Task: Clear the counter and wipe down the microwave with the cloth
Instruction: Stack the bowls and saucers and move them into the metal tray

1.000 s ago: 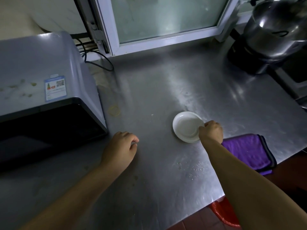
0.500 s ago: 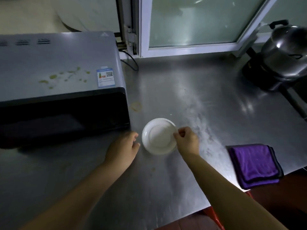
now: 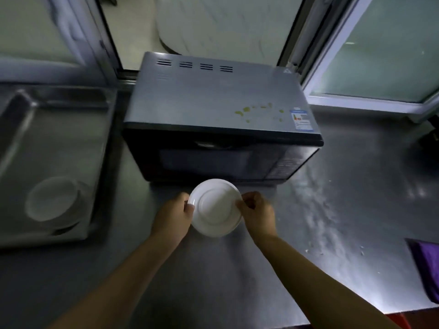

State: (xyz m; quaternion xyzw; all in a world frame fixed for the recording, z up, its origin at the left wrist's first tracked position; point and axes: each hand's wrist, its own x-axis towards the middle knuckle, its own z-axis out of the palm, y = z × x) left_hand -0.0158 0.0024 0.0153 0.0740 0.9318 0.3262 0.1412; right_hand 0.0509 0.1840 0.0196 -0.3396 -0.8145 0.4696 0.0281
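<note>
Nearest to the camera, two bare forearms reach forward over the steel tabletop (image 3: pixel 213 276). Between the hands is a small white plate (image 3: pixel 215 207), which is in front of the microwave door, at about 6 o'clock from it. The left hand (image 3: pixel 174 218) grasps the plate's rim at 9 o'clock, the thumb on top of the edge; its grip is closed on the plate. The right hand (image 3: pixel 257 213) pinches the rim at 3 o'clock with curled fingers, so this grip also is closed on the plate. If the plate touches the tabletop or is lifted, one cannot tell. At 3 o'clock from the hands, at the right border of the view, lies a folded purple cloth (image 3: pixel 427 269), well apart from the plate, with pale crumbs scattered between. At 9 o'clock there is a steel sink (image 3: pixel 57 129) with a stack of white dishes (image 3: pixel 53 200) inside. Farther, at 12 o'clock, stands the microwave (image 3: pixel 221 119); its grey top has yellow-green stains (image 3: pixel 257 110) near a blue label (image 3: pixel 301 120). Behind it are window frames.
</note>
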